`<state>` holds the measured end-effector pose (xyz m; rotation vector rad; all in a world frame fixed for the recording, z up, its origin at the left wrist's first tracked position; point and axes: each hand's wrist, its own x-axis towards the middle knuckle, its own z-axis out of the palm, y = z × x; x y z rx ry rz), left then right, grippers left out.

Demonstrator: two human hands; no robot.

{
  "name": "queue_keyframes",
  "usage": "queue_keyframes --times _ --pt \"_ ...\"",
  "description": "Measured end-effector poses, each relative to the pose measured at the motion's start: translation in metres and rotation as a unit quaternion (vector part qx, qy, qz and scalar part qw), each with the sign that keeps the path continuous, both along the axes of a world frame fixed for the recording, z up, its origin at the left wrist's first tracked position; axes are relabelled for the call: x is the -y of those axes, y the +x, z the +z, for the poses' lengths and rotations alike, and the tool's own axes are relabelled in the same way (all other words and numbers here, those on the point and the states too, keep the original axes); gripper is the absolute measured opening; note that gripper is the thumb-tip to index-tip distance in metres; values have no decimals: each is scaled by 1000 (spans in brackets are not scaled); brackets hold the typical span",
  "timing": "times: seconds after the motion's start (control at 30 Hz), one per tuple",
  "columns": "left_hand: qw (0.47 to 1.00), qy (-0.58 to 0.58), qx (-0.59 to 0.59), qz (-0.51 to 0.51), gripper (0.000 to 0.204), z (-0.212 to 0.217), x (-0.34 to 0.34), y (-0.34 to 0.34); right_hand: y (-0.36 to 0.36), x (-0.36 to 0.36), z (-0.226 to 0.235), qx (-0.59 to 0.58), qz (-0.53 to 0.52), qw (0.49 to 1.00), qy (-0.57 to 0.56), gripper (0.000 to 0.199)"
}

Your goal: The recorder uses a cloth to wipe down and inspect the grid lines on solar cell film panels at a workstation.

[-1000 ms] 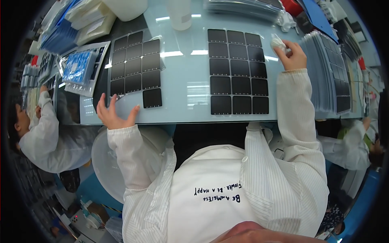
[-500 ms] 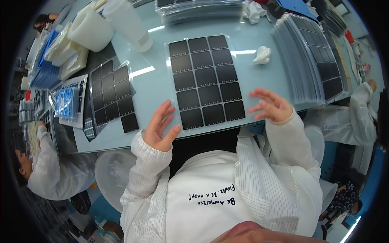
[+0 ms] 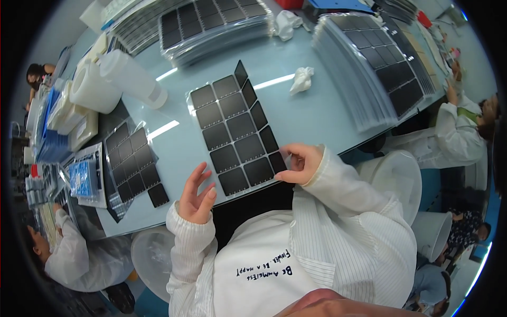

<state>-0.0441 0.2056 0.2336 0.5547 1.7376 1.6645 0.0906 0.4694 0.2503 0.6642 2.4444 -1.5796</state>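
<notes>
A clear sheet of dark square panels (image 3: 236, 127), laid out in a grid, lies before me on the glass-topped table. Its right-hand column stands tilted up, out of line with the other two columns. My right hand (image 3: 302, 162) pinches the near right corner of this sheet between thumb and fingers. Beside the near left corner, my left hand (image 3: 196, 199) is held apart from the sheet, fingers spread and nothing in them. A smaller sheet of dark panels (image 3: 132, 158) lies farther left, with one single dark panel (image 3: 158, 195) at its near corner.
Tall stacks of panel sheets stand at the back (image 3: 211, 26) and right (image 3: 359, 74). A crumpled white tissue (image 3: 302, 81) lies between them. At left are a translucent bottle (image 3: 132, 79), a white roll (image 3: 92, 92) and a blue packet (image 3: 83, 178). Other people sit on both sides.
My right hand has come in from the right and taken hold of the sheet's near right corner. The right column has lifted. My left hand stays open; the whole view has shifted.
</notes>
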Motion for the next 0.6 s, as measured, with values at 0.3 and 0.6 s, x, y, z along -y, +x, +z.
queue_keyframes --times 0.3,0.6 --pt "999 -13 -40 11 53 -4 -3 -5 17 30 -21 -174 -43 963 201 49" --pt "999 -38 -9 22 43 1 -1 -20 31 -44 55 -342 -264 870 237 34"
